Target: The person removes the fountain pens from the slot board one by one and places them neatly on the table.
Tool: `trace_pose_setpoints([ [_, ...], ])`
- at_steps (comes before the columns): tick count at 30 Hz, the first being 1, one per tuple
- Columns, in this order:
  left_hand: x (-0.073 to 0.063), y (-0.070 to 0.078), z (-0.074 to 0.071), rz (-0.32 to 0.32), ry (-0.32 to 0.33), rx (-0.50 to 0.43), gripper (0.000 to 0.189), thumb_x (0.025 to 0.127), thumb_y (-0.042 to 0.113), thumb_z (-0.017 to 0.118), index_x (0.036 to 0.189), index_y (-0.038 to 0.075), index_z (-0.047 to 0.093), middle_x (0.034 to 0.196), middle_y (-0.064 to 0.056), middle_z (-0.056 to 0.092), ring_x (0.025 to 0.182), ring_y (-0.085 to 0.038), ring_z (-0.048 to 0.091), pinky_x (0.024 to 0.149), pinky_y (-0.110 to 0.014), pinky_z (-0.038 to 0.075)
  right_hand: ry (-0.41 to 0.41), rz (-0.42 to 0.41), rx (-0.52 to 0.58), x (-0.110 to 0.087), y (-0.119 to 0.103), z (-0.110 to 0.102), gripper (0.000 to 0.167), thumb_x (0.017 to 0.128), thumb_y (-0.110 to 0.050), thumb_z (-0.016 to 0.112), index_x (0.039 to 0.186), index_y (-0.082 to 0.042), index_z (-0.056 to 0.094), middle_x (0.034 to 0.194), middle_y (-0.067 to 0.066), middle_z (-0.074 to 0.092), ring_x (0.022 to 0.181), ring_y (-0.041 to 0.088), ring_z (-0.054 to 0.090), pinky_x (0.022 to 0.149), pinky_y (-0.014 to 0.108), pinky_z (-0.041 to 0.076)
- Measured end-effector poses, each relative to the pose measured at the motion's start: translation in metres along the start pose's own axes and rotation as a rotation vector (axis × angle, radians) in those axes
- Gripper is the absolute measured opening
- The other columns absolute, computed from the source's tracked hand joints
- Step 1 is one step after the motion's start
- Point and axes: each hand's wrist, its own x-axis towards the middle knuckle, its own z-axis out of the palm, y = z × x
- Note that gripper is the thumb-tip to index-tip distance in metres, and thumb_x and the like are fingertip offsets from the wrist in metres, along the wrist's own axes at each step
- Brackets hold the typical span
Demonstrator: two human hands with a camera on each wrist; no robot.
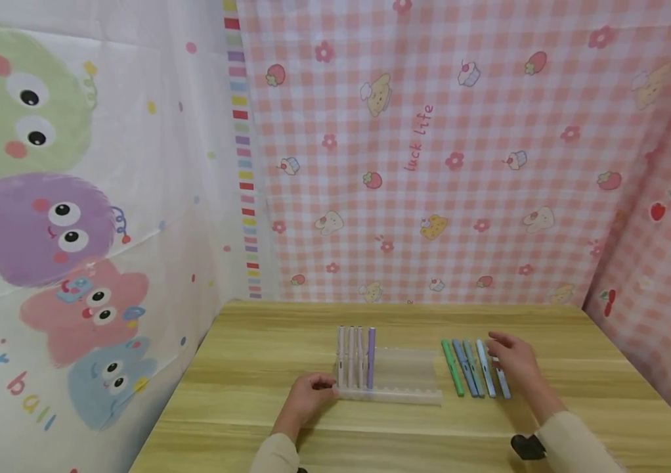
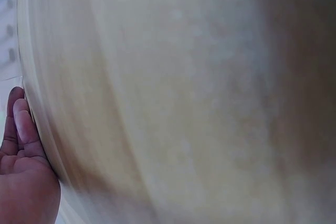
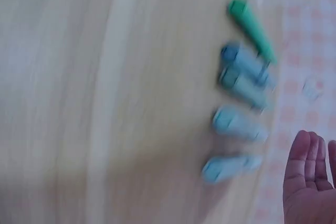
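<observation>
A clear plastic pen rack (image 1: 406,368) with a notched front edge lies on the table. Three pale pens (image 1: 350,358) and a purple pen (image 1: 371,358) lie side by side in its left part. At the rack's front left corner, my left hand (image 1: 307,399) grips the end between thumb and finger. To the right lies a row of pens: a green pen (image 1: 452,368), a blue one, a grey-green one and two light blue pens (image 1: 486,368). Above the rightmost light blue pen (image 3: 231,167) hovers my right hand (image 1: 517,362), fingers extended and holding nothing.
The wooden table (image 1: 241,355) meets a pink checked cloth (image 1: 430,249) at the back. A white cloth (image 1: 182,197) with cartoon figures hangs on the left. Another patterned cloth (image 1: 666,276) hangs on the right. Both forearms wear light sleeves (image 1: 578,440).
</observation>
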Motion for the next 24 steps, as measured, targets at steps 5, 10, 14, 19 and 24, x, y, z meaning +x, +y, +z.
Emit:
trace_pose_setpoints([
  [5, -0.001, 0.002, 0.000, 0.005, 0.007, -0.004, 0.017, 0.085, 0.001, 0.073, 0.100, -0.006, 0.071, 0.094, -0.009, 0.069, 0.085, -0.015, 0.059, 0.079, -0.034, 0.050, 0.002, -0.020, 0.052, -0.011, -0.025, 0.025, 0.050, 0.103, -0.026, 0.055, 0.140, 0.008, 0.047, 0.129, 0.023, 0.057, 0.095, 0.012, 0.061, 0.082, 0.031, 0.056],
  [10, -0.001, 0.002, 0.001, 0.015, 0.008, -0.016, 0.016, 0.085, 0.001, 0.073, 0.099, -0.006, 0.070, 0.093, -0.010, 0.069, 0.084, -0.015, 0.058, 0.077, -0.032, 0.050, -0.016, -0.022, 0.113, -0.022, -0.046, 0.048, 0.047, 0.102, -0.027, 0.057, 0.137, 0.003, 0.052, 0.126, 0.016, 0.060, 0.098, 0.015, 0.062, 0.082, 0.029, 0.055],
  [14, -0.001, 0.000, 0.002, 0.015, 0.003, -0.019, 0.017, 0.085, 0.000, 0.073, 0.100, -0.006, 0.070, 0.093, -0.010, 0.069, 0.084, -0.015, 0.058, 0.077, -0.032, 0.050, -0.044, -0.034, 0.154, -0.029, -0.057, 0.069, 0.044, 0.101, -0.027, 0.060, 0.134, 0.002, 0.055, 0.120, 0.012, 0.063, 0.100, 0.019, 0.063, 0.081, 0.028, 0.055],
  [19, 0.000, -0.002, 0.001, 0.011, 0.002, -0.009, 0.017, 0.084, 0.001, 0.074, 0.101, -0.005, 0.071, 0.093, -0.009, 0.069, 0.085, -0.016, 0.058, 0.079, -0.034, 0.050, -0.066, -0.056, 0.214, -0.040, -0.064, 0.100, 0.036, 0.099, -0.019, 0.062, 0.126, 0.004, 0.060, 0.110, 0.010, 0.066, 0.101, 0.028, 0.062, 0.078, 0.031, 0.056],
  [24, 0.002, -0.003, 0.001, 0.019, 0.000, -0.024, 0.017, 0.084, 0.001, 0.074, 0.100, -0.006, 0.071, 0.093, -0.009, 0.069, 0.084, -0.015, 0.059, 0.077, -0.031, 0.050, -0.079, -0.051, 0.242, -0.050, -0.063, 0.132, 0.030, 0.096, -0.014, 0.066, 0.118, 0.005, 0.065, 0.104, 0.011, 0.068, 0.093, 0.027, 0.064, 0.075, 0.033, 0.057],
])
